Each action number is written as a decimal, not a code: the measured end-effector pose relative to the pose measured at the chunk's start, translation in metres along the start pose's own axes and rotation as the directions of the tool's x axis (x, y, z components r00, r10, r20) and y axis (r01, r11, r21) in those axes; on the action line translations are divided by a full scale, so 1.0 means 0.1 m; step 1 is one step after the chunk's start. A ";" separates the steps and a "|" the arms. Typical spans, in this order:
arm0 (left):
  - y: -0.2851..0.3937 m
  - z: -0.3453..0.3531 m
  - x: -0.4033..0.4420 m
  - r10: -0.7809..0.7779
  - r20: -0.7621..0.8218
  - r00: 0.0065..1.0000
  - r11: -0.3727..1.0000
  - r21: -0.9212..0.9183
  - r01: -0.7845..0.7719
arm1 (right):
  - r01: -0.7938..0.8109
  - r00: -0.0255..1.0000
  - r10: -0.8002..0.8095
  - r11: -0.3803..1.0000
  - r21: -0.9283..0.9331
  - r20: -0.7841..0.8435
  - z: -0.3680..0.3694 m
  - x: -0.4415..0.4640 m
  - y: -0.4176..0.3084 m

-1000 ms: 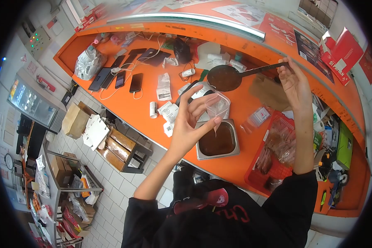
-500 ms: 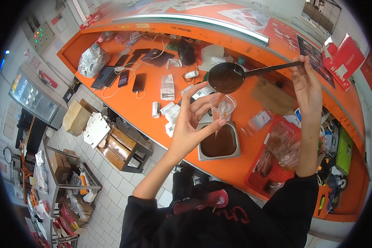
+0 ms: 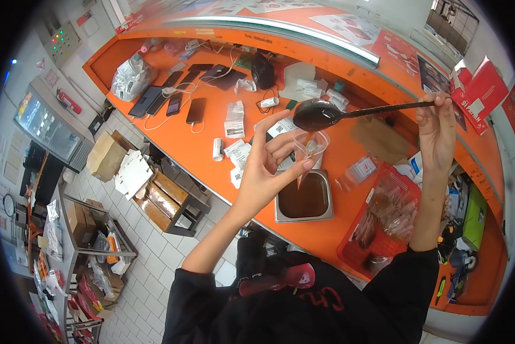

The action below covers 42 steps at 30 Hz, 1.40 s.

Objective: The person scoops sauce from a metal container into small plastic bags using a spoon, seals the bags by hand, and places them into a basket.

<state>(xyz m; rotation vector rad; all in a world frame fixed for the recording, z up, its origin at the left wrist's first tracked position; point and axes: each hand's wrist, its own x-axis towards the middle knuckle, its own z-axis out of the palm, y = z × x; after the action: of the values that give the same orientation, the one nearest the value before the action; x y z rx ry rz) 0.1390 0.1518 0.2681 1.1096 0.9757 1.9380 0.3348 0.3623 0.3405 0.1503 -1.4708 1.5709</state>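
My right hand (image 3: pixel 437 135) grips the end of the long handle of a black ladle (image 3: pixel 317 116). Its bowl, dark and glossy inside, is tipped over a clear plastic cup (image 3: pixel 321 141), and a thin brown stream of sauce runs down from it. My left hand (image 3: pixel 269 166) is curled around the cup, thumb in front and fingers behind. Under the cup hangs a narrow pointed tip, either plastic or sauce; I cannot tell which. Directly below stands a square steel pan (image 3: pixel 304 219) with brown sauce in it.
To the right sit a red basket (image 3: pixel 349 252) of small plastic packets and a clear packet (image 3: pixel 358 172). Paper rolls, receipts (image 3: pixel 234 120), phones (image 3: pixel 196 110) and cables lie across the orange counter (image 3: pixel 211 172). A raised shelf edge with a light strip (image 3: pixel 280 37) runs behind.
The ladle bowl has tilted further and shifted slightly right and down, as has my right hand. The sauce in the bowl looks lower. My left hand stays around the cup.
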 end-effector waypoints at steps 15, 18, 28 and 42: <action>-0.05 -0.02 0.06 0.026 0.021 0.999 0.999 0.028 -0.027 | 0.122 0.991 -0.108 0.973 -0.198 0.080 0.02 -0.09 -0.08; -0.07 -0.03 0.05 0.019 0.015 1.000 0.999 0.037 -0.019 | 0.126 0.988 -0.107 0.974 -0.188 0.109 0.02 -0.09 -0.06; -0.07 -0.03 0.04 0.014 -0.016 1.000 1.000 0.026 -0.014 | 0.153 0.980 -0.125 0.971 -0.185 0.154 0.05 -0.08 -0.03; -0.10 -0.08 0.03 -0.010 -0.023 1.000 1.000 0.020 0.010 | 0.160 0.978 -0.125 0.961 -0.224 0.164 0.08 -0.08 -0.01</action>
<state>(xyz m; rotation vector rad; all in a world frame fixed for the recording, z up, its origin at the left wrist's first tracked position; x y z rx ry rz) 0.1327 0.1575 0.2579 1.0944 1.0132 1.9408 0.3359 0.3512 0.3378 0.2339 -1.7123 1.2803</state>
